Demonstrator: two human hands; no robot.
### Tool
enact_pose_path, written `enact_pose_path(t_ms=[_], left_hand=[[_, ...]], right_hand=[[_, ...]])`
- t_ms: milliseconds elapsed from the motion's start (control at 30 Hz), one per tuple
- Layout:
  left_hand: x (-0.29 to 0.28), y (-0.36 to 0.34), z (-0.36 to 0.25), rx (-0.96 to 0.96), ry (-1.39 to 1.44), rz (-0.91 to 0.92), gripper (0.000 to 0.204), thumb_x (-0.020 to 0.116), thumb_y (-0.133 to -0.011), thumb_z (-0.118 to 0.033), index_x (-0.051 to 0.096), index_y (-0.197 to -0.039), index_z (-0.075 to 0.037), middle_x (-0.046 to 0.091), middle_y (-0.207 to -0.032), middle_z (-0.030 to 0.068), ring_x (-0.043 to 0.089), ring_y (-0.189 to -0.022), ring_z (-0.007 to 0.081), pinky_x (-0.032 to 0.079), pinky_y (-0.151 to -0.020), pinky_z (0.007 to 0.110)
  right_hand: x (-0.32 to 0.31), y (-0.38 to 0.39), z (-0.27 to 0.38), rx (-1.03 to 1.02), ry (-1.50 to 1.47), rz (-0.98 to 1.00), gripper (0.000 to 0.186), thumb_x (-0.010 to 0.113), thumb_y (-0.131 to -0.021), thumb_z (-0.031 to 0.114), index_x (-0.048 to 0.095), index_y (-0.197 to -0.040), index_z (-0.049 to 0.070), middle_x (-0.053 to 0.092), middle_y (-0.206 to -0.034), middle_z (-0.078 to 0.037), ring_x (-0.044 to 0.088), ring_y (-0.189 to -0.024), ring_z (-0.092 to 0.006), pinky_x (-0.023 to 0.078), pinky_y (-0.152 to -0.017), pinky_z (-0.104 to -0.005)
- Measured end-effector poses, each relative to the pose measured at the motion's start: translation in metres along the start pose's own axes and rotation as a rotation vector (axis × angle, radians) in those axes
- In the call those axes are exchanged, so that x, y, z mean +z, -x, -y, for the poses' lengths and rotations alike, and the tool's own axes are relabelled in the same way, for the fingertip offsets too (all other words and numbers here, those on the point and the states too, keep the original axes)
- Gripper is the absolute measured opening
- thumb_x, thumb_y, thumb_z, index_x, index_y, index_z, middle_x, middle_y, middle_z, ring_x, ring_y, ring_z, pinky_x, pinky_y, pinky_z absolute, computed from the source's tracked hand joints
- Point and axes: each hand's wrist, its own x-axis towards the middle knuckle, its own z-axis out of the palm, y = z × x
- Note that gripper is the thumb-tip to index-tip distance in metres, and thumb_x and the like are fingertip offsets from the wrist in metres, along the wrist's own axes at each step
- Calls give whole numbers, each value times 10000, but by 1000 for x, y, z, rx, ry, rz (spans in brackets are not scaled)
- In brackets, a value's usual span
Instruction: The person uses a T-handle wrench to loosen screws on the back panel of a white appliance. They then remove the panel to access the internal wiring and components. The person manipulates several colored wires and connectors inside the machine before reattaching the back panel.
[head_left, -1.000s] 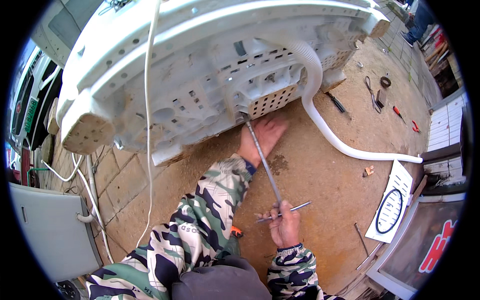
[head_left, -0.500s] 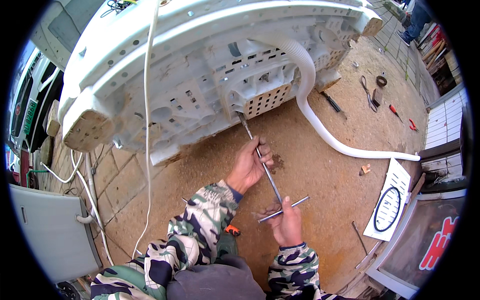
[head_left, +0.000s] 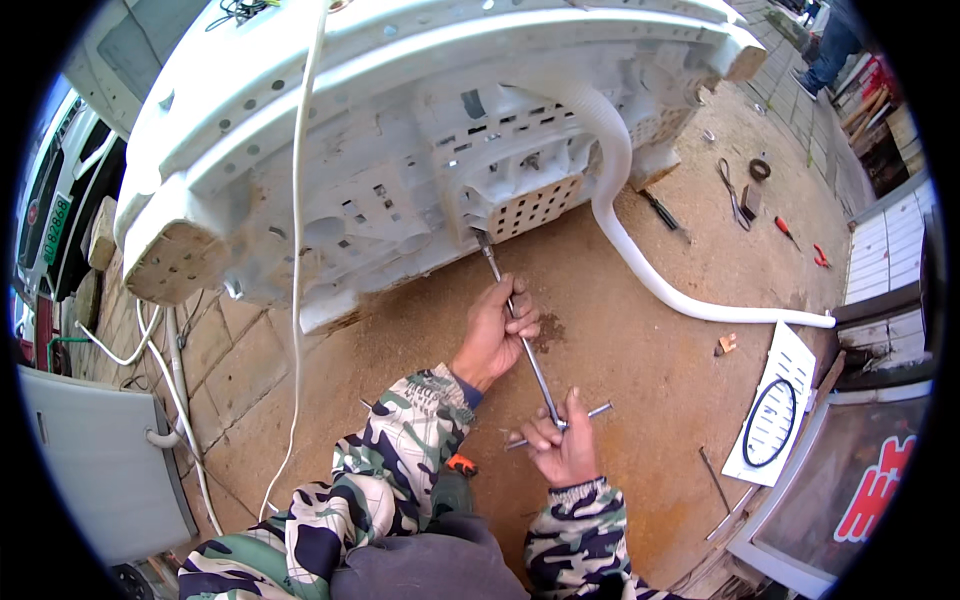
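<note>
A white appliance (head_left: 400,215), perhaps a washing machine, is tipped so that its underside faces me. A metal T-handle socket wrench (head_left: 540,378) runs from its lower edge back toward me. The wrench's far tip meets the underside beside a perforated panel (head_left: 535,207); what it sits on is hidden. My left hand (head_left: 488,338) is closed around the middle of the shaft. Nearer to me, my right hand (head_left: 568,448) grips the wrench at its crossbar, fingers curled over the bar's left part and thumb pointing up.
A white corrugated hose (head_left: 640,262) curves from the appliance to the right. Pliers (head_left: 822,256), a screwdriver (head_left: 786,232) and other tools lie on the ground at right. A white cord (head_left: 298,210) hangs in front of the appliance. A grey panel (head_left: 105,465) stands at left.
My right hand's fingers have curled over the crossbar, where they were more extended and blurred. My left hand keeps its hold on the shaft. The view has shifted slightly.
</note>
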Motion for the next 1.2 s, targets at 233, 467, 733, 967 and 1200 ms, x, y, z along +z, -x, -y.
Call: enact_pose_path(t_ms=[233,467,733,967,1200], left_hand=[[2,0,-5,24,6,22,268,455,-1112,-313,521,-969,-95,358,-657,-42,342,-528,68,323,-507,244],[10,-1,-4,15,32,42,266,453,-1113,-309,519,-972,-93,364,-658,-38,347,-526,70,331,-510,249],[9,1,-5,22,-33,-19,252,450,-1112,-294,515,-979,-90,379,-665,-33,346,-518,72,329,-506,250],[9,-3,-6,60,-98,-36,246,446,-1111,-280,517,-972,-90,426,-680,-10,347,-521,77,327,-505,255],[10,-2,-4,50,-47,-26,241,458,-1107,-280,520,-969,-92,429,-688,-13,362,-538,74,343,-521,251]], right_hand=[[-11,27,-17,-630,480,-318,497,652,-951,219,478,-1365,6,578,-1145,-216,597,-1131,-388,453,-1023,-644],[-25,32,-8,-1110,1397,-598,713,772,-752,85,507,-1409,1,420,-1444,-277,406,-1395,-497,304,-1150,-658],[5,15,-1,-1196,1309,-312,388,668,-976,289,614,-1189,-30,648,-1021,-151,630,-1000,-320,419,-1077,-581],[2,-10,-4,171,-653,202,394,564,-1050,325,571,-1188,-45,603,-885,-110,592,-830,-216,487,-963,-536],[-12,29,-19,-910,872,-568,453,639,-952,96,499,-1367,-20,543,-1347,-236,508,-1350,-344,360,-1134,-614]])
